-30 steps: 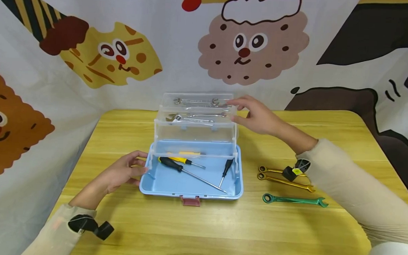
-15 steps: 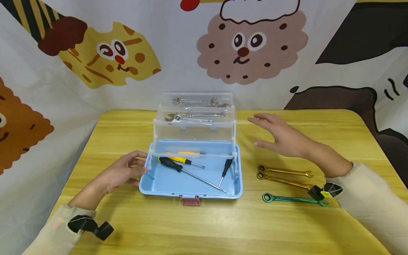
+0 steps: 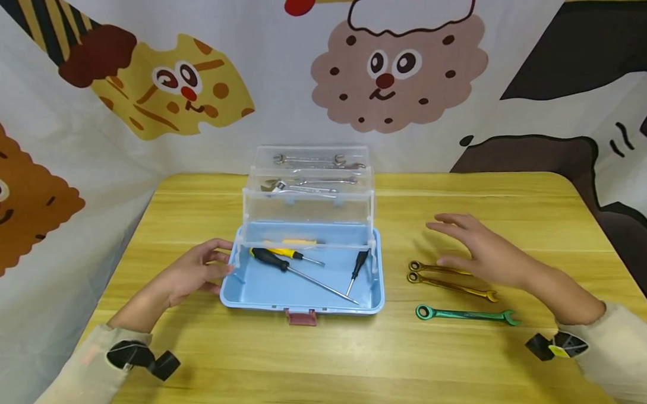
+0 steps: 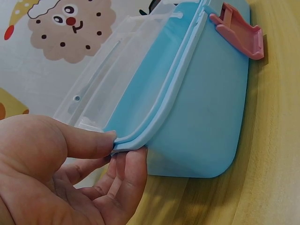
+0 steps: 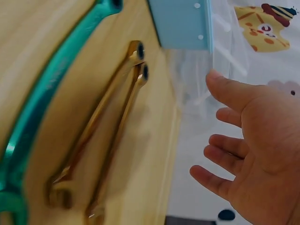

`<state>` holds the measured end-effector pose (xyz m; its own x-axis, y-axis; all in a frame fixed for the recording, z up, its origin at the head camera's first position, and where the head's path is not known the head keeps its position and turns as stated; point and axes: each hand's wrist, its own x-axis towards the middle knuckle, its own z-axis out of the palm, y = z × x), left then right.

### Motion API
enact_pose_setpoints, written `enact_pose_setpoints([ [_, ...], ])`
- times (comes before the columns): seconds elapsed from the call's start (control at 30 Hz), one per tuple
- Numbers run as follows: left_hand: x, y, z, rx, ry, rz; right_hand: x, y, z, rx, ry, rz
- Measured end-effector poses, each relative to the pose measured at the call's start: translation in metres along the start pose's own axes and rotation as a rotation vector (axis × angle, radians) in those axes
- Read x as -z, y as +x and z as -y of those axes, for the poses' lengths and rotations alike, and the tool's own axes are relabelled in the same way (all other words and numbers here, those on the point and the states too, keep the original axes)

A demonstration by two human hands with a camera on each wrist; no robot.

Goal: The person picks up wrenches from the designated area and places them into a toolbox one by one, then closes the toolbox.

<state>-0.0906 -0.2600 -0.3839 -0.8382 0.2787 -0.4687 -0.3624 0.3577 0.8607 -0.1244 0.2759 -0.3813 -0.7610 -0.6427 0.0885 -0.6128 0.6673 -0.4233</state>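
Open right hand (image 3: 484,252) held over two gold metal ring spanners (image 3: 451,278).
Their long axes are laid along the counter's (image 3: 456,373) near edge; the blue plastic toolbox's (image 3: 301,296) left rim is pinched by the left hand (image 3: 189,274).

bright, even light | soft shadows | wrist views blurred close-up
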Motion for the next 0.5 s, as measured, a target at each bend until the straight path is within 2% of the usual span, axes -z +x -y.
enact_pose_setpoints([
  [0.23, 0.000, 0.000, 0.000, -0.001, 0.001, -0.003, -0.009, -0.033, -0.018, -0.065, 0.029, -0.011],
  [0.37, 0.000, 0.000, -0.001, -0.002, 0.002, -0.001, -0.014, -0.049, -0.030, -0.084, -0.020, -0.041],
  [0.5, 0.000, -0.001, -0.001, 0.004, 0.004, -0.003, -0.018, -0.057, -0.040, -0.058, -0.060, -0.089],
])
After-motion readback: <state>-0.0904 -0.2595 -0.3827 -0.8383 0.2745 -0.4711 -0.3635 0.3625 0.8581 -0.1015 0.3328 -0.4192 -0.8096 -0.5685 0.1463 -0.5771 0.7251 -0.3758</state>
